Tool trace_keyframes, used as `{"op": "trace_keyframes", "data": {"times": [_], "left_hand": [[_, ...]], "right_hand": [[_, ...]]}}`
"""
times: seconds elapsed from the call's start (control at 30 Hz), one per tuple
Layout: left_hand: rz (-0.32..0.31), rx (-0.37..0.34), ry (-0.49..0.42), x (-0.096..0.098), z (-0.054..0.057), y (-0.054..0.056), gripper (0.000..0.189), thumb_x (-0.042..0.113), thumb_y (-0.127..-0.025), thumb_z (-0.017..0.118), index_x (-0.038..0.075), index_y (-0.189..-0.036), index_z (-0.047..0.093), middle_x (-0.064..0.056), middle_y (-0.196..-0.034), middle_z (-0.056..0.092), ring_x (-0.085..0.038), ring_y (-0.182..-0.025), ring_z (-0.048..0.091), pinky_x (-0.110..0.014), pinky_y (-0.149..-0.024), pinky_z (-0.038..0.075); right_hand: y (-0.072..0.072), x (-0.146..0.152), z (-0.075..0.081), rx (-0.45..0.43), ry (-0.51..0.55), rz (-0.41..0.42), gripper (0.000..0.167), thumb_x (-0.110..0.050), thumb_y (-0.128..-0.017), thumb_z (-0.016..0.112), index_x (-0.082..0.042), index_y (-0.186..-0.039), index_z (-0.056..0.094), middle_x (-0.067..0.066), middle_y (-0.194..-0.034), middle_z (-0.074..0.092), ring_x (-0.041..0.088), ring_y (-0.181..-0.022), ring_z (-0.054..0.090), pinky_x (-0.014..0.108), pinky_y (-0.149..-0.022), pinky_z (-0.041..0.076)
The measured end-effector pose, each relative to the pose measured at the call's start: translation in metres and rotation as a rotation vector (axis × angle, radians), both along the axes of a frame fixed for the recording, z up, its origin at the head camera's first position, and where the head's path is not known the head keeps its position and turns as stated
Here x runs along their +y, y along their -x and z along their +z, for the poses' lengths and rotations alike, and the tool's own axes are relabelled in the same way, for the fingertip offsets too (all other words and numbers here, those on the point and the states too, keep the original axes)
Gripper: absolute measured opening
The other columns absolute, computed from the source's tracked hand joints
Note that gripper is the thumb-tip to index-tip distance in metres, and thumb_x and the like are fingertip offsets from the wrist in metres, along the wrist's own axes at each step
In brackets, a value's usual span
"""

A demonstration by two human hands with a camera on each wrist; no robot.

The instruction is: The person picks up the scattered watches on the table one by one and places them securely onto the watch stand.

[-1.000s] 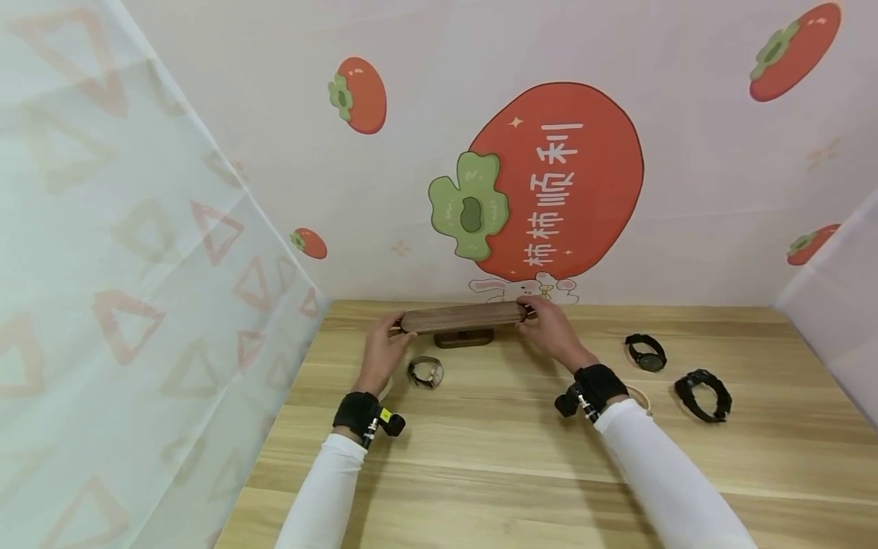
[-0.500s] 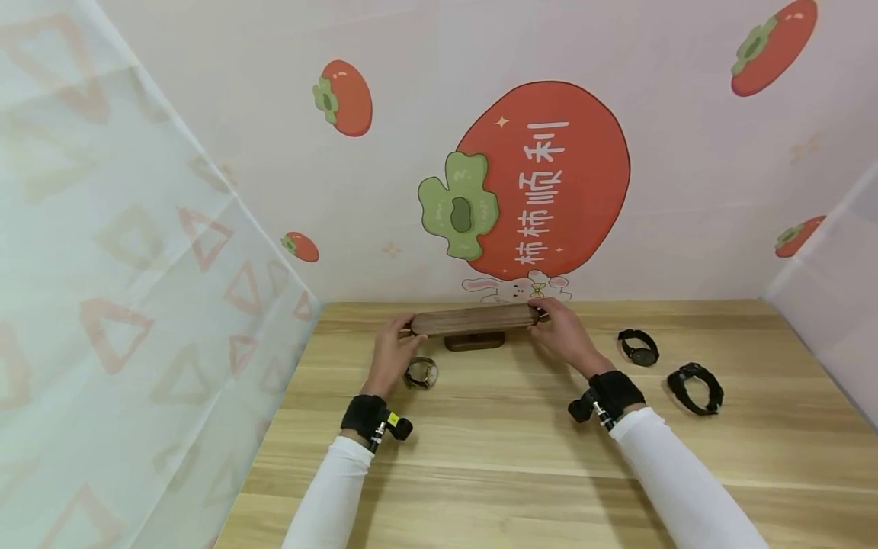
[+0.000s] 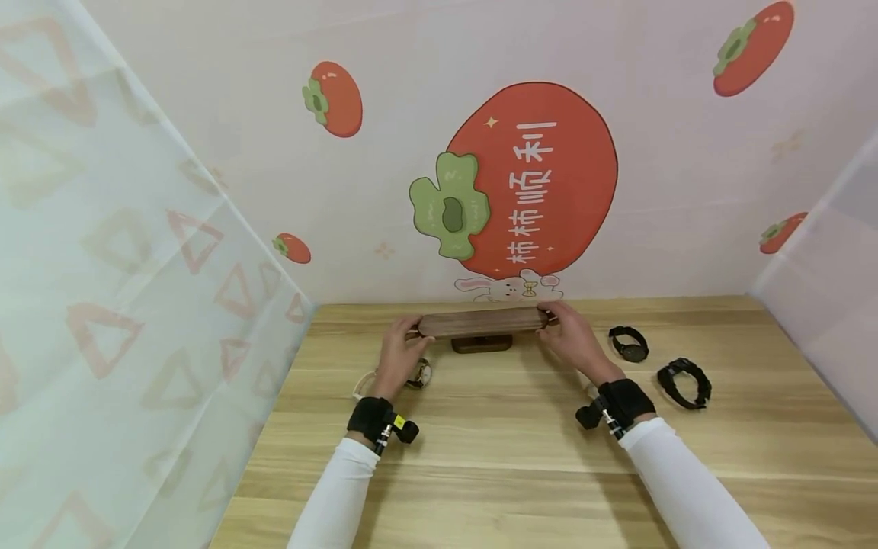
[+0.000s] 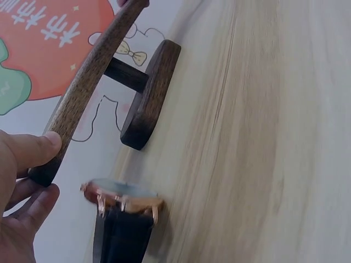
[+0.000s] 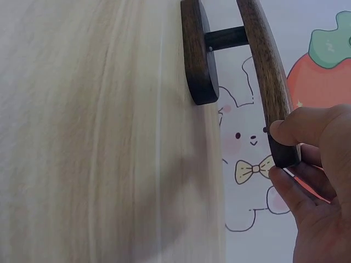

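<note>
A dark wooden T-bar watch stand (image 3: 483,323) is at the back of the table, its base (image 4: 152,98) low by the wall and a short post joining base and bar. My left hand (image 3: 399,354) pinches the bar's left end, thumb on the near face and fingers behind. At the opposite end, my right hand (image 3: 572,341) pinches the bar the same way. Just below my left hand sits a wristwatch (image 4: 125,219) with a dark strap and rose-gold case, partly hidden by that hand in the head view.
Two black watches lie to the right, a slim one (image 3: 629,345) and a chunky one (image 3: 684,383). Pale bands show beside my left wrist (image 3: 363,383) and right wrist (image 3: 588,386). A printed backdrop (image 3: 384,191) rises behind the wooden table (image 3: 480,457).
Both hands have shifted right along the back of the table, bringing the stand with them. Their grip on its ends stays the same. The head view has turned slightly right.
</note>
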State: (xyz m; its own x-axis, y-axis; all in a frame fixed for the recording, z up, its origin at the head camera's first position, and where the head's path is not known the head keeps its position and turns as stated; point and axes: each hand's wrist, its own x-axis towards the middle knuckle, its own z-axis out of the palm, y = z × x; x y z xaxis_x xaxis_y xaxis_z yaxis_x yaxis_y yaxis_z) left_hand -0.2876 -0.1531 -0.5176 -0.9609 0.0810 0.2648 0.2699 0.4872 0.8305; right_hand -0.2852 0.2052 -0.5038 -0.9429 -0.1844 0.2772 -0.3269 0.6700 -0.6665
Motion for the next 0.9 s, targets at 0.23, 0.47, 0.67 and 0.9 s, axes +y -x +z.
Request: {"op": "trace_keyframes", "data": {"times": [0.23, 0.47, 0.67, 0.9], "left_hand": [[-0.012, 0.024, 0.013, 0.01, -0.002, -0.002, 0.052, 0.013, -0.097, 0.08, 0.01, -0.146, 0.064, -0.015, -0.144, 0.064, -0.033, -0.125, 0.068, -0.043, -0.103, 0.062], [-0.021, 0.042, 0.045, 0.02, -0.003, -0.004, 0.054, 0.012, -0.096, 0.081, 0.007, -0.147, 0.064, -0.017, -0.145, 0.063, -0.032, -0.125, 0.067, -0.044, -0.107, 0.06], [-0.044, 0.056, 0.039, 0.028, -0.003, -0.005, 0.056, 0.007, -0.094, 0.082, 0.003, -0.146, 0.062, -0.019, -0.144, 0.063, -0.035, -0.123, 0.068, -0.046, -0.105, 0.061], [-0.065, 0.054, 0.023, 0.035, -0.005, -0.012, 0.056, 0.01, -0.095, 0.081, 0.005, -0.148, 0.062, -0.019, -0.146, 0.062, -0.035, -0.122, 0.068, -0.051, -0.106, 0.06]], "right_hand": [[-0.01, 0.009, 0.0, -0.002, -0.001, -0.014, 0.056, 0.0, -0.095, 0.074, 0.008, -0.147, 0.055, 0.028, -0.14, 0.059, 0.047, -0.124, 0.063, 0.059, -0.105, 0.057], [-0.02, 0.019, -0.002, -0.004, 0.021, -0.021, 0.056, 0.0, -0.096, 0.074, 0.008, -0.148, 0.054, 0.028, -0.137, 0.06, 0.047, -0.123, 0.063, 0.06, -0.103, 0.058], [-0.03, 0.026, -0.002, 0.012, 0.032, -0.043, 0.055, 0.001, -0.095, 0.075, 0.007, -0.147, 0.056, 0.028, -0.132, 0.062, 0.047, -0.12, 0.062, 0.06, -0.101, 0.058], [-0.039, 0.033, -0.003, 0.02, 0.009, -0.047, 0.055, 0.002, -0.096, 0.074, 0.006, -0.148, 0.055, 0.026, -0.131, 0.062, 0.045, -0.121, 0.061, 0.056, -0.102, 0.058]]}}
